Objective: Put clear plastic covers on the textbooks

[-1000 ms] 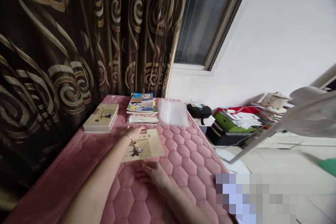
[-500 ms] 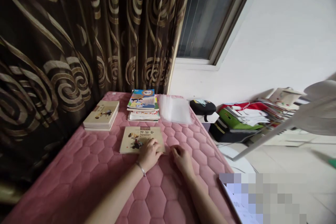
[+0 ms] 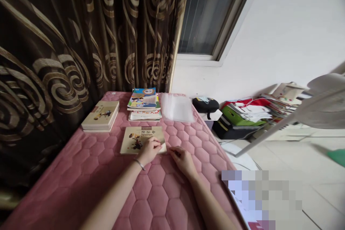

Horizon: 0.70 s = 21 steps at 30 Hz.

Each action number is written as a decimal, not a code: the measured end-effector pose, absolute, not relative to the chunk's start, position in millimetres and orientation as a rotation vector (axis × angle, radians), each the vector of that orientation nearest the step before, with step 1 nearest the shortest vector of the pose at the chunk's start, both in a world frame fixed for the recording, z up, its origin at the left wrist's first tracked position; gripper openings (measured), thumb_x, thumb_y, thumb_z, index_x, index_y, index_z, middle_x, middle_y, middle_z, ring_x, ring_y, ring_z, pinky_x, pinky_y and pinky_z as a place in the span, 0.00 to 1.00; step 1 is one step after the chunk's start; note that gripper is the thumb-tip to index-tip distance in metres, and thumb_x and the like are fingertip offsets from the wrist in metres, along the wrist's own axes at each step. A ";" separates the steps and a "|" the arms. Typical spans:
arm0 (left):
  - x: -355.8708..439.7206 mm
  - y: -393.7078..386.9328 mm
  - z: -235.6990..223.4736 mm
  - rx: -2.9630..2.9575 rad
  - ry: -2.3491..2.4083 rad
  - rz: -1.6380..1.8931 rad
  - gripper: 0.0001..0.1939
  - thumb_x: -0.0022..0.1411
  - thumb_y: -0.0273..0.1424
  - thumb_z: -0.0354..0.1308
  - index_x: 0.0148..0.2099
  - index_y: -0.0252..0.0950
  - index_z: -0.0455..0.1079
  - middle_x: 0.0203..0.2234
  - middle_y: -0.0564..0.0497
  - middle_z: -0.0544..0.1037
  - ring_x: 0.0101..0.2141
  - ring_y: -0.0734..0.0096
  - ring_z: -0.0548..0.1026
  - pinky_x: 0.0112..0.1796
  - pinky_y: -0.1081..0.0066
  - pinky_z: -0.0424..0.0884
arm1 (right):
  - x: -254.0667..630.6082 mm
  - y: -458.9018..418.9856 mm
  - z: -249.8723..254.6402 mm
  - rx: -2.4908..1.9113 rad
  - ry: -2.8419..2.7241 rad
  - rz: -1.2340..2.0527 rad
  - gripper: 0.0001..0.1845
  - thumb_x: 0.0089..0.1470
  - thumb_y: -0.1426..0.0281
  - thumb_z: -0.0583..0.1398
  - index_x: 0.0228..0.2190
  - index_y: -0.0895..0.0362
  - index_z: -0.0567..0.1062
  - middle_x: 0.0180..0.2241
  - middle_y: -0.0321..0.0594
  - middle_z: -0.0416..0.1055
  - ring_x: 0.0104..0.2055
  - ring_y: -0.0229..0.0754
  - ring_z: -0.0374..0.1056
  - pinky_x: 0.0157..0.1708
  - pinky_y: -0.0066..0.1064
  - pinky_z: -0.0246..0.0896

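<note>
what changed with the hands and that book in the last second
The left hand drew back from the far edge of the beige book to its near right corner, fingers curled at the edge. The right hand slid forward and rests on the pink quilt just right of that corner. The book squared up. The two book stacks and clear sleeves stayed put.

We are in a room in a home, because we see a big brown curtain [image 3: 81, 32] by a window [image 3: 212, 10], a soft pink quilted cover [image 3: 161, 194], school books [image 3: 144, 102] and a messy heap of papers [image 3: 250, 113] on the floor.
</note>
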State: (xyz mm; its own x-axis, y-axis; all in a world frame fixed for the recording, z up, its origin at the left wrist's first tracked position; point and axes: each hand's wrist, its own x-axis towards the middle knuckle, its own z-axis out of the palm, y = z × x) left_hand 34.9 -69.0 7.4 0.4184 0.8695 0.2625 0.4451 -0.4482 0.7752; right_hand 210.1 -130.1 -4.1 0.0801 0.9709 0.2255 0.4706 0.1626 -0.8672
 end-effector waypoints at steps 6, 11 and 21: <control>35.9 -68.9 5.4 2.100 1.104 0.895 0.10 0.58 0.29 0.53 0.32 0.37 0.77 0.35 0.48 0.75 0.40 0.66 0.72 0.45 0.65 0.67 | 210.5 -131.9 -5.2 -1.445 -1.543 0.679 0.11 0.52 0.68 0.56 0.33 0.55 0.78 0.34 0.41 0.76 0.36 0.44 0.71 0.38 0.35 0.67; 37.0 -72.9 3.2 2.213 1.108 0.948 0.11 0.61 0.27 0.50 0.36 0.36 0.75 0.33 0.48 0.75 0.38 0.66 0.72 0.43 0.66 0.68 | 209.4 -128.2 -3.4 -1.349 -1.726 0.515 0.17 0.52 0.77 0.52 0.37 0.54 0.78 0.36 0.42 0.72 0.40 0.42 0.68 0.41 0.33 0.64; 37.2 -76.7 3.2 2.286 1.144 0.965 0.11 0.63 0.28 0.49 0.38 0.36 0.74 0.35 0.47 0.75 0.39 0.66 0.72 0.43 0.65 0.68 | 211.5 -119.0 1.4 -1.349 -1.949 0.280 0.16 0.54 0.80 0.49 0.27 0.56 0.73 0.31 0.41 0.65 0.34 0.40 0.61 0.36 0.31 0.59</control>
State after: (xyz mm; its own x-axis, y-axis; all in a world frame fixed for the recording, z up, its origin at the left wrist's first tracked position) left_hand 37.2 -76.7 3.2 0.4248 0.8123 0.3997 0.5311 -0.5812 0.6166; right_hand 211.5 -119.0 1.4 -0.1760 0.8781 0.4449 0.7176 0.4238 -0.5527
